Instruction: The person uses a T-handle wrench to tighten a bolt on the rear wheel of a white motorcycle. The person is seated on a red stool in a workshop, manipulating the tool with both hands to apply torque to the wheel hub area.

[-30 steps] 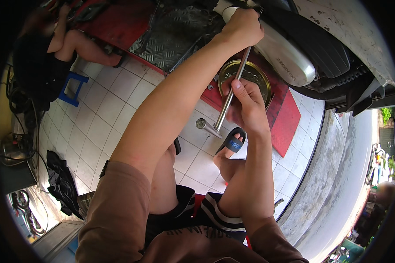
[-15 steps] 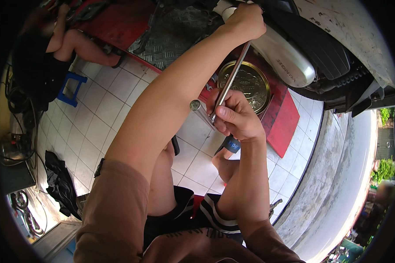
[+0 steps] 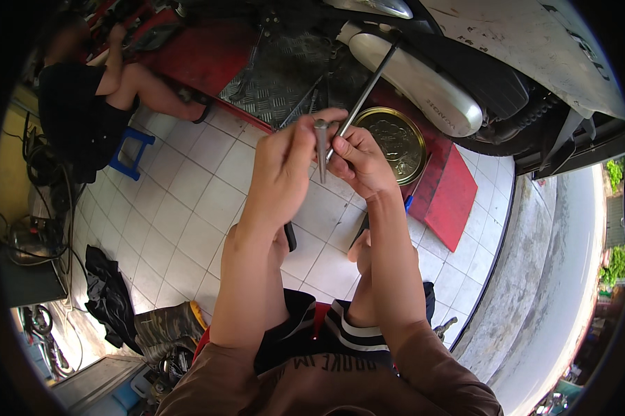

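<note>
A metal T-handle socket wrench slants up and away from my hands, its long shaft ending against the scooter's silver cover. My right hand is closed on the near part of the shaft, thumb along it. My left hand is closed at the crossbar, its thumb beside the bar's top end and its index finger reaching behind toward the shaft; part of its grip is hidden. Whatever the wrench's far tip sits on is too dark to make out.
A round gold tray lies behind my right hand beside a red ramp. Tools lie on the metal platform. At the left a person sits near a blue stool. Black cloth lies on the tiles.
My left hand has come back from the wrench's far end to its crossbar, beside my right hand. My right hand has shifted slightly left and up, still holding the shaft.
</note>
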`<state>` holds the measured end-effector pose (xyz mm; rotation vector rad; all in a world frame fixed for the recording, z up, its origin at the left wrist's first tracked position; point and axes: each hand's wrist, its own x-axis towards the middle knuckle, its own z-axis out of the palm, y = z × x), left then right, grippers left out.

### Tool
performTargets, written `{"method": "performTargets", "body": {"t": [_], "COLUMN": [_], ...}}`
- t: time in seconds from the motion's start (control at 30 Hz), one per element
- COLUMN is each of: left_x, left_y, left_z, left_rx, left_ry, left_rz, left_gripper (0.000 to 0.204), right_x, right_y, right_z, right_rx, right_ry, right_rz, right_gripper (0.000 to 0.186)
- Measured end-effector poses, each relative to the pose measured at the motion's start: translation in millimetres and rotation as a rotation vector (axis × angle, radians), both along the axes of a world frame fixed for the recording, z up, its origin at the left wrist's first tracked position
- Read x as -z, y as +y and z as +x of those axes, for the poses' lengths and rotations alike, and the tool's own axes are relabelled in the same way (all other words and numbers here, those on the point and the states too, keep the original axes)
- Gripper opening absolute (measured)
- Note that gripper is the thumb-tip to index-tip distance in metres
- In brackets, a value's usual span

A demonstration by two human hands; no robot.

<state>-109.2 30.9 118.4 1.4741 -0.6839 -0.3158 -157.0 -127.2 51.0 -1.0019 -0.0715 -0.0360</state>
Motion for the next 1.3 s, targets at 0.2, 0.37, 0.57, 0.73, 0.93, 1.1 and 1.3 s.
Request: {"method": "performTargets", "body": {"t": [0.2, 0.37, 0.57, 0.73, 0.93, 1.1, 1.3], "left_x": [37.5, 33.8, 26.8, 26.8, 25.3, 27.6, 44.6], "left_y": [42.5, 47.0, 49.6, 43.4, 43.7, 41.5, 36.5], "left_z": [-44.0, -22.7, -27.7, -30.5, -31.2, -36.5, -29.4], "left_rx": [0.159, -0.116, 0.136, -0.036, -0.216, 0.139, -0.168], "left_ry": [-0.412, -0.119, -0.215, -0.327, -0.176, -0.517, -0.398], "left_rz": [0.501, 0.198, 0.569, 0.279, 0.459, 0.515, 0.331], "left_gripper": [0.047, 0.055, 0.054, 0.051, 0.046, 0.058, 0.05], "right_x": [-24.0, -19.8, -9.6, -13.0, -14.5, -15.3, -14.5], "right_y": [4.5, 2.5, 1.8, 5.4, 6.1, 3.6, 2.3], "right_z": [11.0, 13.4, 15.7, 14.3, 13.8, 13.7, 15.5], "right_rx": [0.0, 0.042, 0.117, 0.198, 0.163, 0.22, 0.196], "right_ry": [-0.035, 0.003, 0.031, 0.157, 0.047, 0.042, 0.021], "right_rz": [0.076, 0.044, -0.067, -0.06, -0.039, -0.035, 0.007], "right_gripper": [0.026, 0.026, 0.027, 0.026, 0.028, 0.028, 0.024]}}
